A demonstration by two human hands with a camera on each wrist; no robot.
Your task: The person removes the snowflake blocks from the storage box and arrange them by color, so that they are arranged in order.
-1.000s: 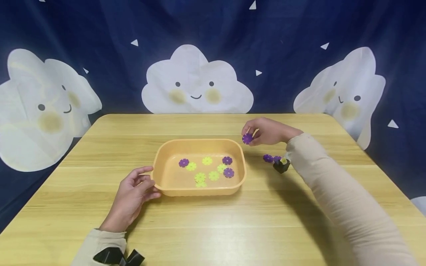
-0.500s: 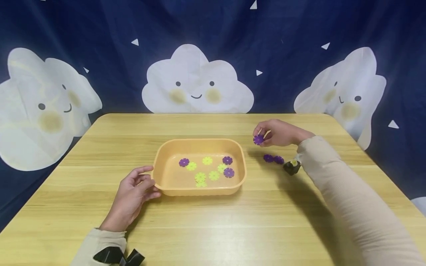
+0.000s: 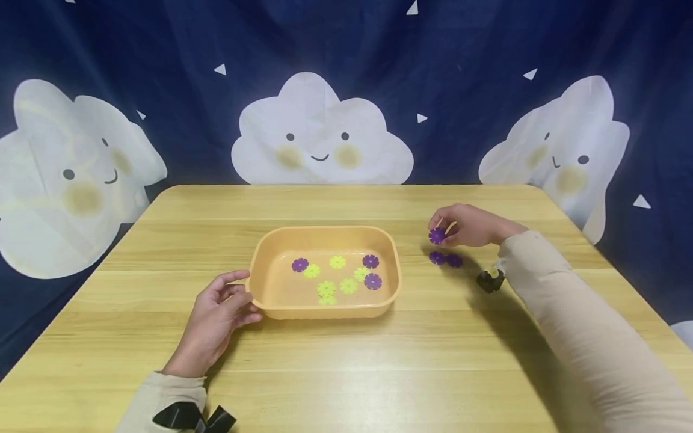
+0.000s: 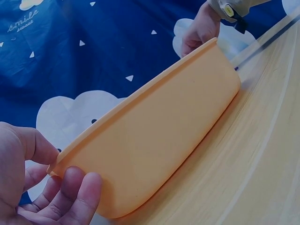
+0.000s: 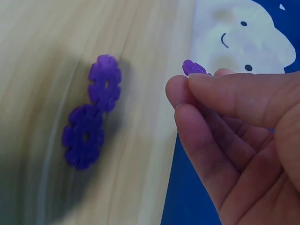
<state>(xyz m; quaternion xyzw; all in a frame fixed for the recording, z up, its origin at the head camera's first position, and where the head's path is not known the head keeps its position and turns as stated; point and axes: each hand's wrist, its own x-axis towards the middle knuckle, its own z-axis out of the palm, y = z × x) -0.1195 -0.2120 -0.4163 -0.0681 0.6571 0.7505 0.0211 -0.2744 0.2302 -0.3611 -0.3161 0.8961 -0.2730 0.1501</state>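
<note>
My right hand [image 3: 471, 226] pinches a purple notched snowflake disc [image 3: 436, 236] between thumb and fingertips, close above the table. In the right wrist view only part of this disc [image 5: 193, 67] shows past the fingertips. Just below the hand, two more purple discs [image 3: 445, 258] lie side by side on the wood, their edges meeting. My left hand [image 3: 213, 316] grips the left end of an orange plastic basin [image 3: 325, 312], with digits on both sides of its rim in the left wrist view. Inside the basin lie several yellow discs [image 3: 348, 286] and three purple discs [image 3: 372, 281].
The wooden table [image 3: 346, 373] runs back to a dark blue curtain [image 3: 455, 72] printed with smiling clouds. A black strap piece [image 3: 490, 281] hangs at the right sleeve [image 3: 574, 307], and another [image 3: 186, 416] sits at the left cuff.
My right hand has moved right, away from the basin, and then down with the purple disc still pinched, over the two discs on the table. The left hand and basin have stayed put.
</note>
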